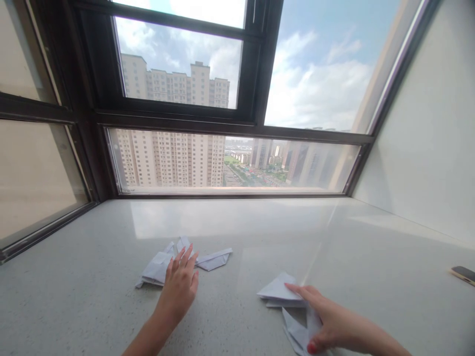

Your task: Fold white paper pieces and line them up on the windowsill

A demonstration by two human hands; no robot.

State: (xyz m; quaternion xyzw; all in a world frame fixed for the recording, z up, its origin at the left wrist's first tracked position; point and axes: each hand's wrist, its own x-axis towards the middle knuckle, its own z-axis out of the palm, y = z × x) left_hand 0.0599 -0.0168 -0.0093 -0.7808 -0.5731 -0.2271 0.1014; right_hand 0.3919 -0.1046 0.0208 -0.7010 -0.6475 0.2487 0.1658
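Observation:
On the pale speckled sill (230, 316) lie several folded white papers in two groups. My left hand (181, 279) rests over the left group, its fingers apart, between a folded paper (158, 267) and a flat boat-like piece (214, 260). At the right group, my right hand (321, 314) has its index finger on a pointed folded paper (280, 289) and its thumb low by another folded piece (295, 330). The thumb and index finger are spread wide. Part of the papers is hidden under both hands.
A dark-framed window (178, 118) stands behind the sill, with tall buildings outside. A white wall (426, 148) rises at the right. A dark, thin object (463, 273) lies at the right edge.

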